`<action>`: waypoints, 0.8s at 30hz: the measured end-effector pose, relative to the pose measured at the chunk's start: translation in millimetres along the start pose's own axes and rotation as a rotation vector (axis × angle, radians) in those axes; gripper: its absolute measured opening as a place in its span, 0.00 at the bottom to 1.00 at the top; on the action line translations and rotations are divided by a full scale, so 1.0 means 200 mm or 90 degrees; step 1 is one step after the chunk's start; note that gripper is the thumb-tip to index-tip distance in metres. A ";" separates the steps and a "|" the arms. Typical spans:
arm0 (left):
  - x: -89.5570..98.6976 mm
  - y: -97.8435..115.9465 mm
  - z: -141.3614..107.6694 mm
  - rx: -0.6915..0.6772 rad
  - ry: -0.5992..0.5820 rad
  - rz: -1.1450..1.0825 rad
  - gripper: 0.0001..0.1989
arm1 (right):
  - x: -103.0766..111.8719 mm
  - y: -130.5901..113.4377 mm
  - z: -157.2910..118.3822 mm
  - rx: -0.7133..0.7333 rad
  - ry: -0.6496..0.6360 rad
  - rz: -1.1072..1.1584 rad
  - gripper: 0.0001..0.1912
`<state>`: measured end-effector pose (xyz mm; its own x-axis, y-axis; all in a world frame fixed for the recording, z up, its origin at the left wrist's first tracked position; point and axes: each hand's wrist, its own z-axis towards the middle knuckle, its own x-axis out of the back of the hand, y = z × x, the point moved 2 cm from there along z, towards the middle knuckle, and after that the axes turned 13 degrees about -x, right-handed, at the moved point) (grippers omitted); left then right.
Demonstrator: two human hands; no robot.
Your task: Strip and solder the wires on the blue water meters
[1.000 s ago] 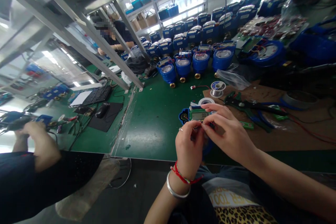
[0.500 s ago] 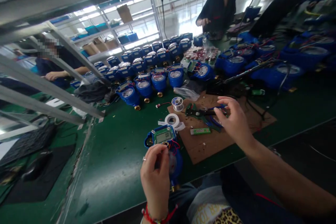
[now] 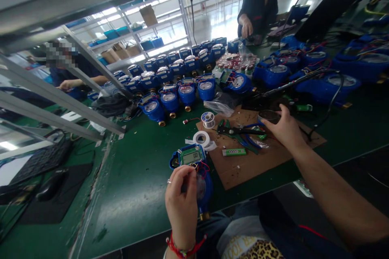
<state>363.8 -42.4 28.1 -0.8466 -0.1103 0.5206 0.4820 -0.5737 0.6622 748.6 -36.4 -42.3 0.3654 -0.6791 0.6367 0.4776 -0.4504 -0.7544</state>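
A blue water meter with a lit display lies at the bench's front edge. My left hand is over its near left side, thumb and forefinger pinched at the thin wires below the display; the fingertips hide the exact grip. At the right of the brown board, my right hand has its thumb and fingers around a shallow round dark tin. Green-handled wire strippers lie left of that tin, and a green-and-white stick-shaped pack is nearer to me.
A roll of white tape and a solder spool sit beside the brown board. Rows of blue meters line the back. A metal frame post stands left. Across the bench a co-worker's hand shows.
My right hand has moved right and away from me, from over the strippers to the round tin, and closed on it. My left hand keeps its pinch at the meter.
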 end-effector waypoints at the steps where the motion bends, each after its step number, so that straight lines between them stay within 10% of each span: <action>1: 0.00 0.00 0.00 0.003 0.000 -0.004 0.05 | 0.01 -0.02 -0.01 0.001 -0.018 0.023 0.49; 14: 0.01 0.04 0.01 0.047 -0.001 -0.081 0.05 | 0.10 -0.54 -0.50 0.257 -0.573 0.218 0.42; 24: 0.02 0.09 0.04 -0.010 -0.043 -0.114 0.05 | 0.03 -0.69 -0.62 0.442 -0.643 0.104 0.43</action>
<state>370.2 -46.1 46.6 -0.9009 0.0494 0.4311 0.3211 -0.5924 0.7389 585.4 -50.1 46.7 0.7661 0.1919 0.6134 0.5786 0.2094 -0.7882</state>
